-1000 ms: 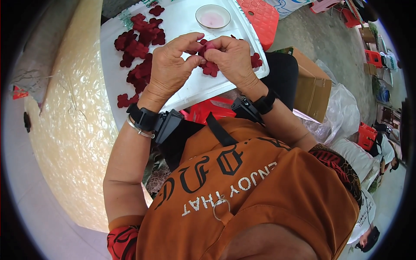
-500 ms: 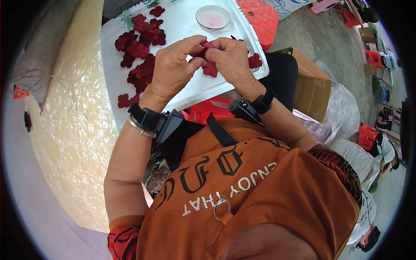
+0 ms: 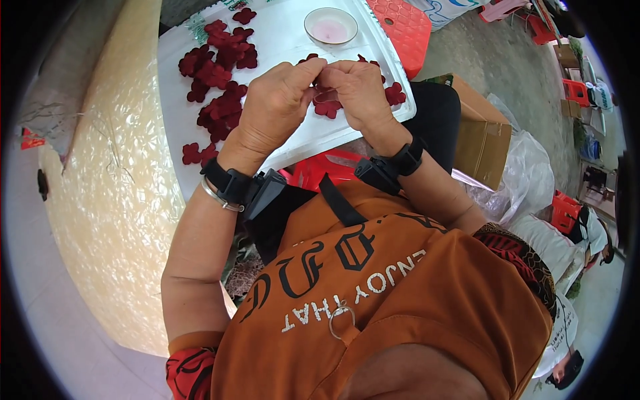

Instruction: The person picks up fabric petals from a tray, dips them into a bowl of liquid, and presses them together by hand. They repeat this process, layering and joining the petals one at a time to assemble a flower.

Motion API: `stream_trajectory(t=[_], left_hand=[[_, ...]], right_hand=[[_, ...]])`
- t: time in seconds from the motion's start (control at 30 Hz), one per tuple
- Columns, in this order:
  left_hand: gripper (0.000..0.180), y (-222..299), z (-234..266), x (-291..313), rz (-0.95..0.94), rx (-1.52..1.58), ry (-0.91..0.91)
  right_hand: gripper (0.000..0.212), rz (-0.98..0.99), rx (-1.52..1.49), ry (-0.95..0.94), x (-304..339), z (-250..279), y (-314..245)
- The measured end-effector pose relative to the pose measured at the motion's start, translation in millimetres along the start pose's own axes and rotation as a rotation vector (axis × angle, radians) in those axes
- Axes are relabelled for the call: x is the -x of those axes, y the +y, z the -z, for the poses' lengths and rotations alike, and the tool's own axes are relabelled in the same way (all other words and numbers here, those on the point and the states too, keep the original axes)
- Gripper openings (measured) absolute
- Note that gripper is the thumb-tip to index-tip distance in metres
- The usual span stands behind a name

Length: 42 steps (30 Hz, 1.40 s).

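Note:
My left hand (image 3: pixel 273 100) and my right hand (image 3: pixel 363 93) meet fingertip to fingertip over a white foam tray (image 3: pixel 280 40). Both are closed in a pinch. What they pinch is hidden, though a thin pale loop, perhaps thread or wire, shows faintly just below the fingertips. Under them lies a dark red petal-shaped piece (image 3: pixel 329 109) of cloth-like material, partly covered by the right hand. Another such piece (image 3: pixel 395 94) rests by the tray's right edge. Left of my hands, several more red pieces (image 3: pixel 215 75) lie in an overlapping cluster.
A shallow bowl (image 3: pixel 310 37) of pinkish contents stands at the tray's far side. Beyond the right edge is a red plastic stool (image 3: pixel 407 40). An open cardboard box (image 3: pixel 485 153) and clear plastic sheeting (image 3: pixel 530 170) lie to my right. Other people sit farther right.
My fingertips have drawn closer together and the right hand has rolled slightly. The dark red bit that showed between my fingers is no longer visible there; the thin loop now shows.

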<state>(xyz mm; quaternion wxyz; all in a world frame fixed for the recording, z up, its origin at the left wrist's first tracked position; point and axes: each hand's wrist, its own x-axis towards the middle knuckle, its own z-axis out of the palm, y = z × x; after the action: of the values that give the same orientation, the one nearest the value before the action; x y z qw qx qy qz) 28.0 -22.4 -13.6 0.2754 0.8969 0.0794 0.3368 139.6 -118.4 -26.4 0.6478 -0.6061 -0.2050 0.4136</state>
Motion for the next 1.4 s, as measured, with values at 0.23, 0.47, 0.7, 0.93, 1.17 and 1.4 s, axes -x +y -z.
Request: stream_trajectory(t=[0.23,0.47,0.7,0.93,1.17,1.4], left_hand=[[0.038,-0.6,-2.5,1.1,-0.041,-0.057,-0.012],[0.026,0.5,-1.5,0.0,0.162,0.192,0.003],[0.015,-5.9,3.4,-1.6,0.515,0.563,-0.010],[0.012,-6.0,11.2,-7.4,0.687,0.623,-0.085],[0.015,0.6,15.0,-9.6,0.510,0.378,-0.120],[0.018,-3.4,10.8,-5.4,0.592,0.407,-0.107]], right_hand=[[0.013,-0.045,-0.066,0.052,-1.9,-1.9,4.1],[0.012,-0.004,-0.108,0.009,-5.6,3.9,11.8],[0.013,0.113,-0.088,-0.052,-2.0,2.1,10.0],[0.015,0.246,0.027,-0.127,-4.7,11.1,5.9],[0.014,0.305,0.222,-0.154,-3.7,13.7,1.2],[0.012,0.374,0.359,-0.152,-5.0,12.9,1.7]])
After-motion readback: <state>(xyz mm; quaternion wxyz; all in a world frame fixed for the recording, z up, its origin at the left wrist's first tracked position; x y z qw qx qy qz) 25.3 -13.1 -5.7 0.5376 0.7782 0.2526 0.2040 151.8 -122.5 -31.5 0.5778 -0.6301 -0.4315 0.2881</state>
